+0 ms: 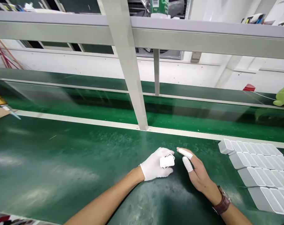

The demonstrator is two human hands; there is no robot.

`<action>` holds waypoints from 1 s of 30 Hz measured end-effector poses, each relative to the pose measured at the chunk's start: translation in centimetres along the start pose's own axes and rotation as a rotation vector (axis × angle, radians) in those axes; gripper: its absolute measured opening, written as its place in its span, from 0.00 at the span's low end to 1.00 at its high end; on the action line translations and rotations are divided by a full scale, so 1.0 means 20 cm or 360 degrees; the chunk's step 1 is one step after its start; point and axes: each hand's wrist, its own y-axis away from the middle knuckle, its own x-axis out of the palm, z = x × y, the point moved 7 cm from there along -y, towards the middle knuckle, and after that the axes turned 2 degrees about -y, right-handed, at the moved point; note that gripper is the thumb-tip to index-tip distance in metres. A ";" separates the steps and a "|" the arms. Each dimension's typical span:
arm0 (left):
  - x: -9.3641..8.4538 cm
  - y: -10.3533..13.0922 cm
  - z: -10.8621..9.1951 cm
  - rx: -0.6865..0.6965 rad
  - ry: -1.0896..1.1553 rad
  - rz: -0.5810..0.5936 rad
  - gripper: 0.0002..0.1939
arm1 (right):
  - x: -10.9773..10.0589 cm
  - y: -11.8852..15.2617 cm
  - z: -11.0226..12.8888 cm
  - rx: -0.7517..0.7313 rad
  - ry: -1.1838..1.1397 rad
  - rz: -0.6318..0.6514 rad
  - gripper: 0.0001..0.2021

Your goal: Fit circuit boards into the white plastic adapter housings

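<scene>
A dark green bench [62, 162] is stretching across the whole view, its mat scuffed and catching pale glare. Near the middle, the left hand [156, 164], wearing a white glove, is curling closed around a small white block [167, 161], holding it just above the mat. Just to its right, the right hand [195, 172] is resting open and holding nothing, with white covers on two fingertips [187, 163] and a brown wristwatch [222, 203] on the wrist. At the right edge, rows of white rectangular cases [259, 170] are lying side by side. Beyond the bench, a glossy green conveyor belt [85, 100] is running left to right. A grey metal frame [132, 78] is rising from the far edge, carrying a shelf rail [202, 37] overhead. A white wall [85, 65] is closing the far side.
</scene>
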 end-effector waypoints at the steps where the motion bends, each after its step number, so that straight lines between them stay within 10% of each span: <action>1: 0.01 0.00 0.01 -0.0082 0.0095 0.0075 0.25 | 0.02 0.00 -0.01 -0.0015 0.0006 0.0034 0.21; 8: -0.11 0.01 0.01 -0.0120 0.0126 -0.0053 0.33 | 0.11 0.02 0.03 -0.0318 0.0132 0.0165 0.28; 14: -0.19 0.04 0.01 -0.0135 -0.0038 -0.0268 0.13 | 0.11 0.02 0.03 -0.0377 0.0144 0.0071 0.29; 19: -0.15 0.05 -0.04 -0.0071 -0.0054 -0.0008 0.41 | 0.12 0.03 0.06 -0.0465 0.0223 0.0085 0.27; 30: -0.17 0.04 0.02 -0.0421 0.0181 0.0017 0.11 | 0.16 0.04 0.04 -0.0425 0.0285 0.0286 0.29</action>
